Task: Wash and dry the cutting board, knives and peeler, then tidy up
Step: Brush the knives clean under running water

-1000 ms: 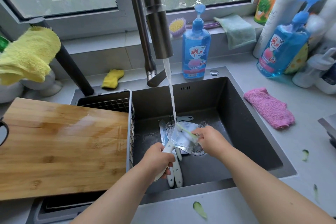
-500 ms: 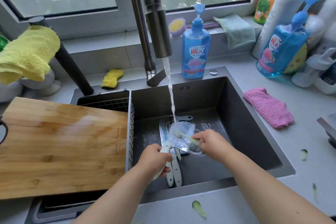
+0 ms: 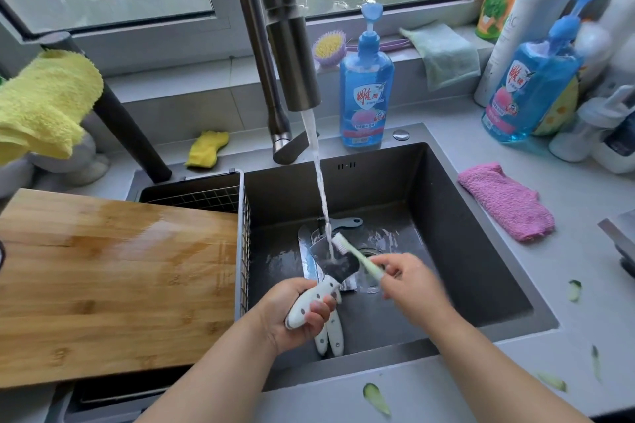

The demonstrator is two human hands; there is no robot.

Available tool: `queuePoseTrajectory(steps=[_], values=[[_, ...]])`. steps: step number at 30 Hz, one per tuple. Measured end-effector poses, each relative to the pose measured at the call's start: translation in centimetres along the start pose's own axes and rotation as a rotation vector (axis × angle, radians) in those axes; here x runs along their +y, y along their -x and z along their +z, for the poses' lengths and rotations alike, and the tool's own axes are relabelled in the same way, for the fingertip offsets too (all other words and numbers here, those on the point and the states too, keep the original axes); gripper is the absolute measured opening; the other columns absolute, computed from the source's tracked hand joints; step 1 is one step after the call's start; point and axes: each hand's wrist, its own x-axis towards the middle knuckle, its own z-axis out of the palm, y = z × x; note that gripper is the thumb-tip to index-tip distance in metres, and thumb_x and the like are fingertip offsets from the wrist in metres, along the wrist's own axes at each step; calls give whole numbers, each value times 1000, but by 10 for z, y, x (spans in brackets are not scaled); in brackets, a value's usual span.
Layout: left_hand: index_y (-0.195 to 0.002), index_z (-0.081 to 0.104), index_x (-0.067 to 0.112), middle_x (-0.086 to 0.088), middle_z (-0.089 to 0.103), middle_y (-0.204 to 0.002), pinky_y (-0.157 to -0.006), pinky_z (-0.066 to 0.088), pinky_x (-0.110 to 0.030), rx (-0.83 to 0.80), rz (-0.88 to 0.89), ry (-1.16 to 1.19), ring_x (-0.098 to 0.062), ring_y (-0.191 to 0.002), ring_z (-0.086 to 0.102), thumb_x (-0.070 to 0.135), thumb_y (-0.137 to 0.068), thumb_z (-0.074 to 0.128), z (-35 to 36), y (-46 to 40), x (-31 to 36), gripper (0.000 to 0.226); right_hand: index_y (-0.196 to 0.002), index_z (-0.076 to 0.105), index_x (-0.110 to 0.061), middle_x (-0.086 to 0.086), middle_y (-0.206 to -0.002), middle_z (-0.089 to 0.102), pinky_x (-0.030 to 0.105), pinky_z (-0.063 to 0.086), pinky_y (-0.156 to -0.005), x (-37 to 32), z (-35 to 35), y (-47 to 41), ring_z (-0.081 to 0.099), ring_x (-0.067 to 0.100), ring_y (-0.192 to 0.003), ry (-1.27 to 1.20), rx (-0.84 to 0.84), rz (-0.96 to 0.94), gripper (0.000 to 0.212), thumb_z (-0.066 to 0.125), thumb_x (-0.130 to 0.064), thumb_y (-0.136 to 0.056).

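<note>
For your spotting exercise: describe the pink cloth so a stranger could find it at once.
Start at the sink under the window. On the counter right of its rim lies the pink cloth, flat and crumpled. The other cloths are yellow, draped at the left, and pale green, on the sill.

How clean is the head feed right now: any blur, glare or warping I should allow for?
Head view: daylight from the window, soft shadows. The right hand is motion-blurred with its toothbrush; the left hand and knife are sharp. A wet sheen glares on the cutting board. Wide-angle distortion bows the faucet and window frame.
</note>
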Motion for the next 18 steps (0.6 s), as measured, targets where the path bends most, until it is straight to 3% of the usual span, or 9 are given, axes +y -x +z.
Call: queuePoseTrajectory(steps=[3,5,7,10,13,18], values=[[-104,52,-7,-10,47,-69,-28,38,-18,-125,-29,62,-11,-39,46,12,-89,54,4,0,-1,25,-84,62,-51,3,-87,56,37,54,-69,-9,17,2,62,25,-77,-17,-148,-23,32,63,-18,-87],[-103,56,-11,-11,47,-70,-29,39,-18,-202,-32,65,-12,-41,47,-9,-70,67,5,0,-2,34,-93,68,-44,0,-92,55,31,51,-70,-10,19,-5,58,16,-76,19,-137,-39,26,65,-19,-87],[-103,58,-11,-11,47,-71,-30,38,-18,-237,-20,51,-12,-42,47,-17,-58,70,4,1,-1,47,-104,70,-38,-5,-96,53,22,44,-71,-9,16,-11,53,4,-78,105,-122,-51,24,67,-20,-87],[-110,53,-8,-12,47,-72,-30,38,-18,-280,-16,57,-13,-41,47,-16,-59,69,1,3,1,54,-113,69,-33,-7,-97,53,24,44,-79,-9,13,-13,55,6,-86,125,-129,-83,29,66,-19,-88],[-112,55,-7,-15,50,-73,-32,40,-17,-285,-20,22,-15,-41,50,-13,-63,66,1,6,4,50,-115,68,-31,-9,-88,50,24,45,-76,-8,7,-12,53,6,-78,12,-115,-94,30,64,-18,-89],[-120,52,1,-10,49,-74,-31,36,-15,-93,56,-275,-12,-40,46,4,-75,43,3,7,1,46,-121,65,-35,-10,-88,45,24,41,-72,-2,-3,-17,52,12,-81,238,-155,-84,31,57,-23,-94]])
